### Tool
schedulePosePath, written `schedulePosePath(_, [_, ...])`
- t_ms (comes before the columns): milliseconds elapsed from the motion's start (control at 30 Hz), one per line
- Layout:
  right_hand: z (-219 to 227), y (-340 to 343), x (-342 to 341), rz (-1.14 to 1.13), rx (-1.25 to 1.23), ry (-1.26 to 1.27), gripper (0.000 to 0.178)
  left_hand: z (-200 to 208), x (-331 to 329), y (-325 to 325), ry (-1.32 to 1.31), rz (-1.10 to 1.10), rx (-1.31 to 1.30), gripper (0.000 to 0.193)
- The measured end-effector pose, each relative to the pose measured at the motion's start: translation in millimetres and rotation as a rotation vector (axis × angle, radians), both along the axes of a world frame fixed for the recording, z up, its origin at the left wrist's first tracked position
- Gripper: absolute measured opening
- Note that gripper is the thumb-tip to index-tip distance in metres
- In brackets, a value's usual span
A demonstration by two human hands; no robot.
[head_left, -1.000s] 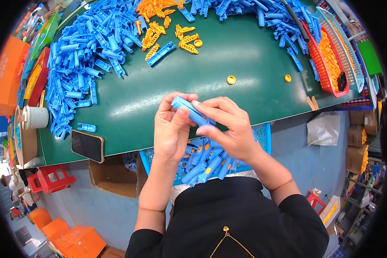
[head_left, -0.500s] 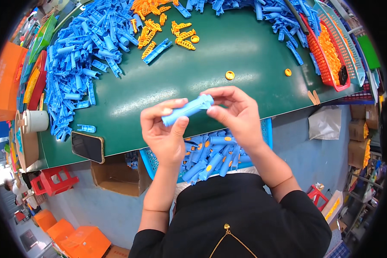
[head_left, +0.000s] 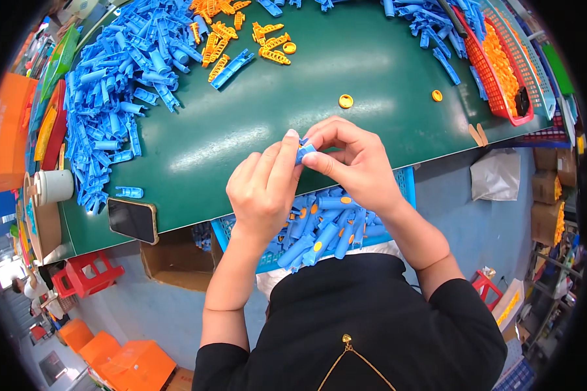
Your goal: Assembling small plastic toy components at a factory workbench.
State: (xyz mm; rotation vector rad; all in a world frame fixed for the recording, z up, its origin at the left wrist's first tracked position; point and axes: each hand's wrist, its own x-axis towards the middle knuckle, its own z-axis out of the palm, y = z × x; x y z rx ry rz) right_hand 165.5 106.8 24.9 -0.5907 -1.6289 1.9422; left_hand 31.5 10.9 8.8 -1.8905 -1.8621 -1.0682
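Between my two hands is a blue plastic tube-shaped part (head_left: 304, 154), mostly covered by my fingers. My left hand (head_left: 265, 186) wraps around it, with its back turned up. The thumb and fingers of my right hand (head_left: 351, 156) pinch its other end. Below my hands, a light blue basket (head_left: 409, 186) holds many blue tubes (head_left: 319, 242), several with orange round caps. On the table beyond lie a small yellow-orange cap (head_left: 346, 101) and another cap (head_left: 437, 96) farther right.
A large heap of blue half-shells (head_left: 120, 78) covers the table's left side, near orange ribbed pieces (head_left: 218, 42). At the right stands a red basket (head_left: 502, 98) of orange pieces. A phone (head_left: 132, 220) and a white lidded cup (head_left: 53, 185) sit at the left edge, above a cardboard box (head_left: 179, 264).
My left hand has turned over and moved right, closing around the blue tube. The tube is now largely hidden, and both hands are closer together.
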Motion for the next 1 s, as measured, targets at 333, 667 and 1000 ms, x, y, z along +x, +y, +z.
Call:
schedulePosePath(333, [3.2,20.2,4.9,0.048,0.48,-0.006,0.012,8.3,12.0,-10.7,-1.388,-0.25,-0.296,0.021])
schedulePosePath(667, [7.4,11.7,-1.7,0.083,0.395,0.02,0.013,0.7,9.8,-16.5,-1.865,-0.539,-0.405,0.032])
schedulePosePath(1000, [3.1,11.7,-4.1,0.142,0.018,0.037,0.012,2.3,14.3,-7.0,-2.14,-0.68,-0.368,0.042])
